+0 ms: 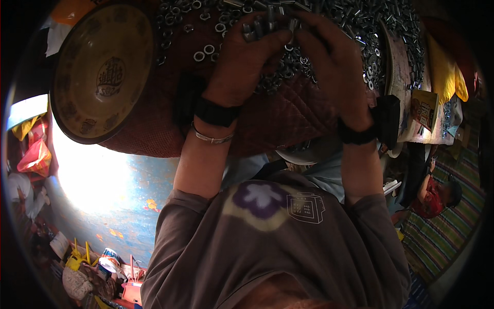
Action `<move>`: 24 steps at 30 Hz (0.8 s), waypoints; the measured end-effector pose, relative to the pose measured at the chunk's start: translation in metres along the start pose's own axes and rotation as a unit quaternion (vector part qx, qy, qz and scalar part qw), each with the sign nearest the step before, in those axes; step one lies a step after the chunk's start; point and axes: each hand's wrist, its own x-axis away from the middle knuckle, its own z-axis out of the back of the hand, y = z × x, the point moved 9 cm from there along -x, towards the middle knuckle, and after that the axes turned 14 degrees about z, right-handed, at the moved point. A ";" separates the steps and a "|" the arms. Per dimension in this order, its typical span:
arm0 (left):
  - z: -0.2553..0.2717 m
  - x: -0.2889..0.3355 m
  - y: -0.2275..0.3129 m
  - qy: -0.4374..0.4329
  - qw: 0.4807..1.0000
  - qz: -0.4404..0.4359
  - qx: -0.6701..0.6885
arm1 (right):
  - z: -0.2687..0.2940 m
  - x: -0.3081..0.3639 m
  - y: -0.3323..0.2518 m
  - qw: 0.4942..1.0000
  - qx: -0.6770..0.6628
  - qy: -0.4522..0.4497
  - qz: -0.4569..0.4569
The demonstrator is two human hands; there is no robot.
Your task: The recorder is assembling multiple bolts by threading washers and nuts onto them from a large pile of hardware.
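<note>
At the top middle, my left hand (246, 59) is closed round several short metal sleeves (271, 18), which stick up between its fingers. My right hand (333, 64) is closed at its fingertips on one metal sleeve (293, 24), close to my left thumb. Its far fingers are partly hidden in shadow. Both hands are over a dark red quilted cloth (293, 110). Loose washers (209, 49) lie to the left of my left hand, and a heap of small nuts and rings (303, 67) lies between my wrists.
A large tan bowl (105, 46) with a dark rim stands at the left. Many metal sleeves (396, 23) are piled at the far right, beside a yellow cloth or bag (445, 77) and a small printed box (424, 109). Another person (435, 198) in red is at the right.
</note>
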 end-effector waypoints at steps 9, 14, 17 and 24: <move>-0.003 0.018 0.021 0.088 0.827 -0.259 -0.491 | -0.008 0.010 -0.015 0.998 -0.012 0.012 0.060; 0.003 0.014 0.016 0.094 0.853 -0.219 -0.464 | -0.016 0.013 -0.008 1.000 -0.013 0.002 0.012; 0.021 0.000 -0.004 0.086 0.978 -0.033 -0.187 | -0.015 0.009 -0.020 0.998 -0.053 0.018 0.024; 0.013 -0.002 -0.007 0.040 0.999 0.018 -0.006 | -0.016 0.013 -0.007 0.999 -0.027 -0.013 -0.042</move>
